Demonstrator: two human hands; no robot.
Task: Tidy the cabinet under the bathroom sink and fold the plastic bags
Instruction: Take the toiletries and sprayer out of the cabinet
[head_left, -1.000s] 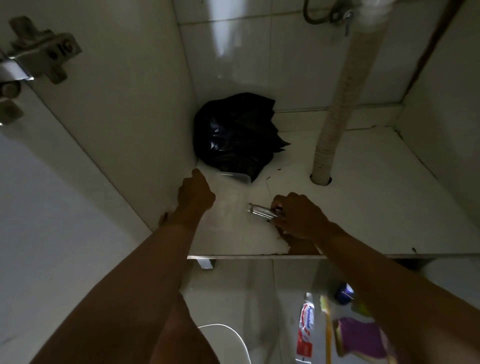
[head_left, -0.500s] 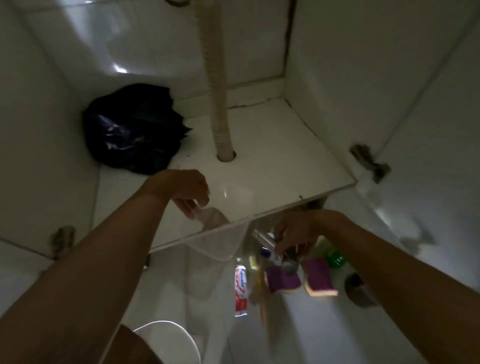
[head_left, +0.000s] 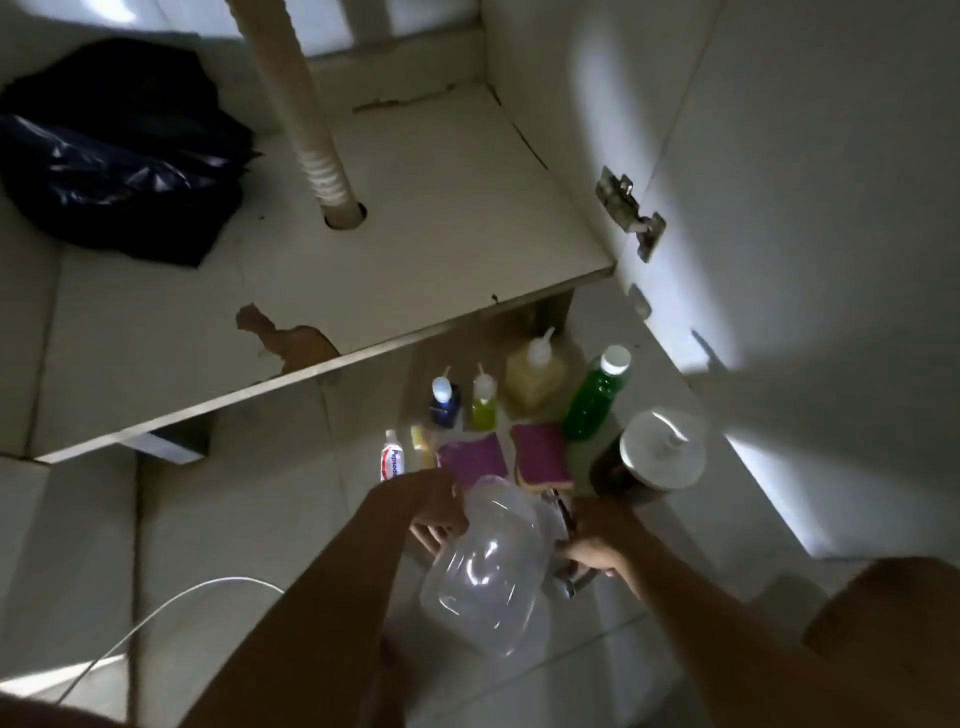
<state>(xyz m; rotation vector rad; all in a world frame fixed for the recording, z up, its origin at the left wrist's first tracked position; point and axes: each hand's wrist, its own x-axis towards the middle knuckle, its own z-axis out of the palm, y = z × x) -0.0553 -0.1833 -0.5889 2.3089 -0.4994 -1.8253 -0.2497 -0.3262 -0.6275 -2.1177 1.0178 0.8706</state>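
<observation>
My left hand (head_left: 434, 512) holds a clear plastic container (head_left: 485, 566) by its upper rim, above the floor in front of the cabinet. My right hand (head_left: 597, 545) grips a small metal object (head_left: 569, 582) right beside the container; part of it is hidden by my fingers. A crumpled black plastic bag (head_left: 119, 156) lies at the back left of the cabinet floor (head_left: 441, 249), far from both hands.
On the tiled floor stand a blue bottle (head_left: 445, 402), a small yellow-green bottle (head_left: 484, 402), a larger yellow bottle (head_left: 535, 376), a green bottle (head_left: 597, 397), a white-lidded jar (head_left: 660, 452), two purple sponges (head_left: 540, 457), a toothpaste tube (head_left: 392, 460). A drain hose (head_left: 311, 114) passes through the cabinet floor.
Both hands have drawn back out of the cabinet to the floor in front. The clear container came with my left hand, the metal object with my right. My view swung right and down.
</observation>
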